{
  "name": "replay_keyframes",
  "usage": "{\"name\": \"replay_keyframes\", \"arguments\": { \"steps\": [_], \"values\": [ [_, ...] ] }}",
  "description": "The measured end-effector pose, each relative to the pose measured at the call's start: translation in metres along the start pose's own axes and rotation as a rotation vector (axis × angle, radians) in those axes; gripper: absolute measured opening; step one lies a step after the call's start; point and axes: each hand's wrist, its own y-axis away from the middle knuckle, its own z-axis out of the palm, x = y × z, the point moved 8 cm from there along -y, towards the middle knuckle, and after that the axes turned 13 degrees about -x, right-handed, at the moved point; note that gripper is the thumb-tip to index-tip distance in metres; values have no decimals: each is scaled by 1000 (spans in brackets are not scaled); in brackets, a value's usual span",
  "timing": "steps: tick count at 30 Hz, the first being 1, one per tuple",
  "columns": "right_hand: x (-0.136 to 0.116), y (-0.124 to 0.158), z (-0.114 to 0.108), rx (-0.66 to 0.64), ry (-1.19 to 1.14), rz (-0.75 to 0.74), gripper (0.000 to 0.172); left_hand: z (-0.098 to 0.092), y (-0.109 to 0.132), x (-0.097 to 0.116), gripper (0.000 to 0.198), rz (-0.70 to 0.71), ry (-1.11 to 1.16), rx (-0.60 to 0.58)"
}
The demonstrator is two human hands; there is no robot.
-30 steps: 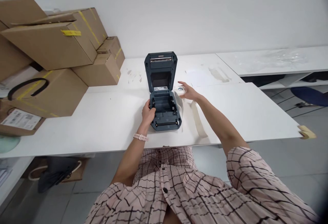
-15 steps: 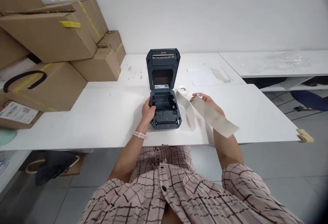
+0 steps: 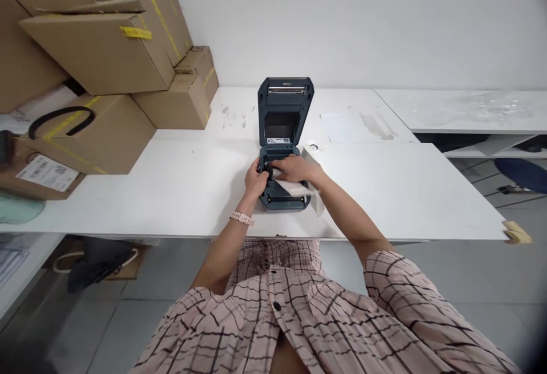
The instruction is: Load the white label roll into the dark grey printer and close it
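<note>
Your left hand (image 3: 255, 181) clamps label printer (image 3: 284, 106) by side, likely to steady it; right hand (image 3: 296, 169), fingers pinching paper roll (image 3: 277, 174) inside

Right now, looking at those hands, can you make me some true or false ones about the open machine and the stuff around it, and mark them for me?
1. The dark machine stands open. True.
2. The left hand is up in the air. False: the left hand grips the side of the machine.
3. The right hand holds a pale strip at the machine. True.
4. The pink wristband is on the right wrist. False: the pink wristband is on the left wrist.
5. The cardboard boxes are right of the machine. False: the cardboard boxes are piled to its left.
</note>
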Motion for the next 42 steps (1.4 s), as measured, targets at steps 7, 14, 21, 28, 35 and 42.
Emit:
{"name": "replay_keyframes", "arguments": {
  "steps": [7, 14, 21, 28, 35, 42],
  "values": [
    [-23, 76, 23, 419, -310, -273, 38, 4, 7, 9, 71, 21, 107, -21],
    [-48, 117, 62, 562, -416, -229, 34, 7, 13, 15, 76, -47, 150, -52],
    [-43, 118, 65, 550, -480, -216, 31, 7, 13, 16, 77, -41, 180, -73],
    [-40, 119, 67, 552, -517, -229, 30, 7, 12, 14, 75, -45, 167, -65],
    [-39, 123, 66, 543, -525, -230, 32, 6, 11, 11, 75, -63, 179, -55],
    [-40, 124, 67, 527, -545, -221, 32, 6, 12, 14, 73, -64, 177, -48]
  ]
}}
